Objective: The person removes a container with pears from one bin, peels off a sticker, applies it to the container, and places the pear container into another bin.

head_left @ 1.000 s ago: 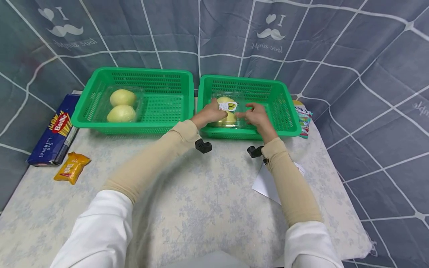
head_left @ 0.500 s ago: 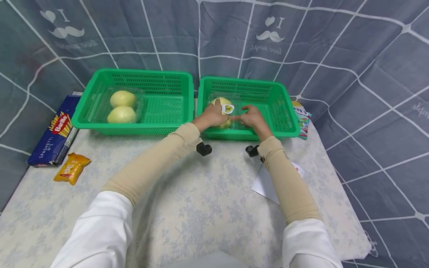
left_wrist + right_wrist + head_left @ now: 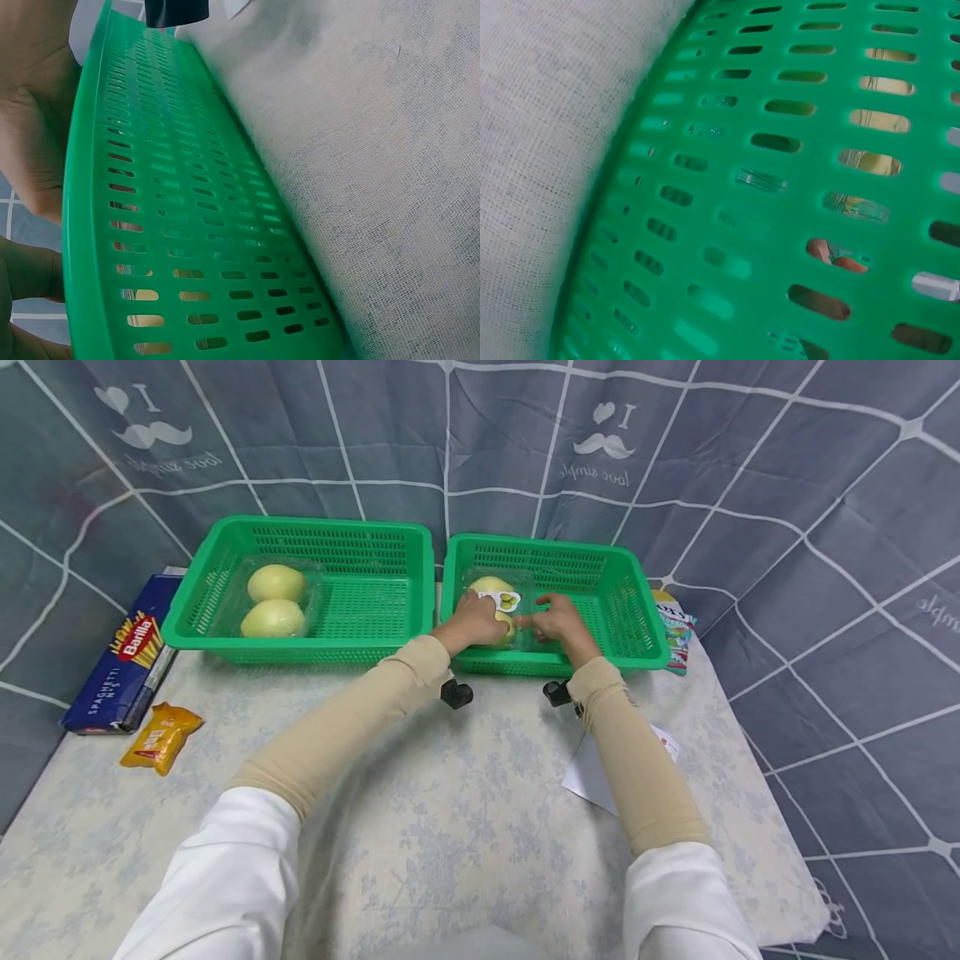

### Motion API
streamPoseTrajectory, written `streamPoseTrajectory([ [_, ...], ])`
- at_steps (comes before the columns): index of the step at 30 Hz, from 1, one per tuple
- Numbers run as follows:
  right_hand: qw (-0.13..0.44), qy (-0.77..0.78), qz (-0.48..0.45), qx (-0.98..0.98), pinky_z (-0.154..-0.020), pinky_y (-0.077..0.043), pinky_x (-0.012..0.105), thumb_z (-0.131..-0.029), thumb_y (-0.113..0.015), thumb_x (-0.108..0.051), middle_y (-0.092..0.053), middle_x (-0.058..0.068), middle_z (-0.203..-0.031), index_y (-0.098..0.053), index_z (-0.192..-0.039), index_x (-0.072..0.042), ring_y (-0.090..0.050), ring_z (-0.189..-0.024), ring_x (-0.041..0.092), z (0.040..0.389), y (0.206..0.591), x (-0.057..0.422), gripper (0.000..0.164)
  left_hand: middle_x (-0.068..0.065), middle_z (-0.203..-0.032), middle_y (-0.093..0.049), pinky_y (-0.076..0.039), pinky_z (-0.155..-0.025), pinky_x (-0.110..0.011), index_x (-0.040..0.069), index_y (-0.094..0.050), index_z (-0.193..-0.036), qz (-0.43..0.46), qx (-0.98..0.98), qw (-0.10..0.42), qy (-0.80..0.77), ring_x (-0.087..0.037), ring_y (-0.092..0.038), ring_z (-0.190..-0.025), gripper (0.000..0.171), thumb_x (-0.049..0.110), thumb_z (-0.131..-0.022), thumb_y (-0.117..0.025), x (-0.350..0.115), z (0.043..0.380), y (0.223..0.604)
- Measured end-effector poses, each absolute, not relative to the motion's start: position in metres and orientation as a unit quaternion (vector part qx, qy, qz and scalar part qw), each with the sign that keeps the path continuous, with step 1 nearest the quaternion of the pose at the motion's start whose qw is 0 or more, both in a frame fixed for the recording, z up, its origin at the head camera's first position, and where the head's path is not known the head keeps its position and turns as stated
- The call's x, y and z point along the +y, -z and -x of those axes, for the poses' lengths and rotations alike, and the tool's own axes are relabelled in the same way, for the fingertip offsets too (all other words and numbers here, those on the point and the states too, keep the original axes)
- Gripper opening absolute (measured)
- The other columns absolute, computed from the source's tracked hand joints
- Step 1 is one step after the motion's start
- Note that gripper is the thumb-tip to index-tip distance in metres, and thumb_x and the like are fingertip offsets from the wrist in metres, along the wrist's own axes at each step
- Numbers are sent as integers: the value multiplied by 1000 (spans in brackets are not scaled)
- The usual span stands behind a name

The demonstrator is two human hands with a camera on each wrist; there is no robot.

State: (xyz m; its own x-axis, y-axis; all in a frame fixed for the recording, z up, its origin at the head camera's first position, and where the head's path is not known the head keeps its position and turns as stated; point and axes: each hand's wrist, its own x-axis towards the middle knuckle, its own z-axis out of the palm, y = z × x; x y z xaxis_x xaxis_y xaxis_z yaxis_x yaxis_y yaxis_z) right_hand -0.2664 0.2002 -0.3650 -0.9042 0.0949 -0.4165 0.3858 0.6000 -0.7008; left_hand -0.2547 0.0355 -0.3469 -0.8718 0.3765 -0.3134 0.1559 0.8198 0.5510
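Fruit pack (image 3: 507, 602) sits at the 9 o'clock end of the basket (image 3: 622, 662) under both hands. Left hand (image 3: 474, 620) lies over its 8 o'clock side; can't tell if it's pinching. Right hand (image 3: 557, 618) at its 3 o'clock, fingers spread, contact unclear. Step looks like positioning the pack; next move probably calls for steady support from both sides.

The fruit pack (image 3: 491, 584) has slid left — the right hand (image 3: 558, 620) too.
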Motion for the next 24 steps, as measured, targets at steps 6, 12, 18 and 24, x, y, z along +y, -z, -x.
streamPoseTrajectory([
  [6, 185, 410, -133, 883, -101, -55, 41, -98, -67, -30, -47, 20, -148, -30, -157, -8, -62, -116, 30, 267, 363, 199, 73, -32, -165, -3, -20, -127, -53, -1, -61, -107, -141, 929, 214, -266, -45, -2, -156, 34, 29, -105, -45, 35, 257, 348],
  [12, 191, 358, -113, 907, -108, -50, 46, -100, -62, -36, -44, 19, -153, -31, -157, -9, -54, -132, 34, 266, 358, 200, 71, -29, -165, -14, -27, -124, -50, -3, -57, -121, -150, 928, 198, -279, -41, -8, -157, 36, 28, -105, -46, 34, 255, 339],
  [18, 193, 289, -72, 935, -116, -39, 55, -101, -56, -44, -29, 16, -164, -28, -159, -8, -34, -148, 39, 262, 348, 196, 73, -17, -167, -23, -19, -129, -49, 2, -27, -158, -157, 906, 137, -369, -32, -14, -158, 64, 28, -104, -49, 13, 248, 323],
  [24, 174, 276, -44, 944, -116, -38, 55, -102, -55, -43, -31, 19, -163, -28, -158, -8, -33, -149, 38, 256, 340, 190, 72, -17, -161, -32, -35, -120, -50, 9, -27, -159, -126, 870, 52, -474, -34, -31, -150, 61, 20, -104, -51, -43, 233, 325],
])
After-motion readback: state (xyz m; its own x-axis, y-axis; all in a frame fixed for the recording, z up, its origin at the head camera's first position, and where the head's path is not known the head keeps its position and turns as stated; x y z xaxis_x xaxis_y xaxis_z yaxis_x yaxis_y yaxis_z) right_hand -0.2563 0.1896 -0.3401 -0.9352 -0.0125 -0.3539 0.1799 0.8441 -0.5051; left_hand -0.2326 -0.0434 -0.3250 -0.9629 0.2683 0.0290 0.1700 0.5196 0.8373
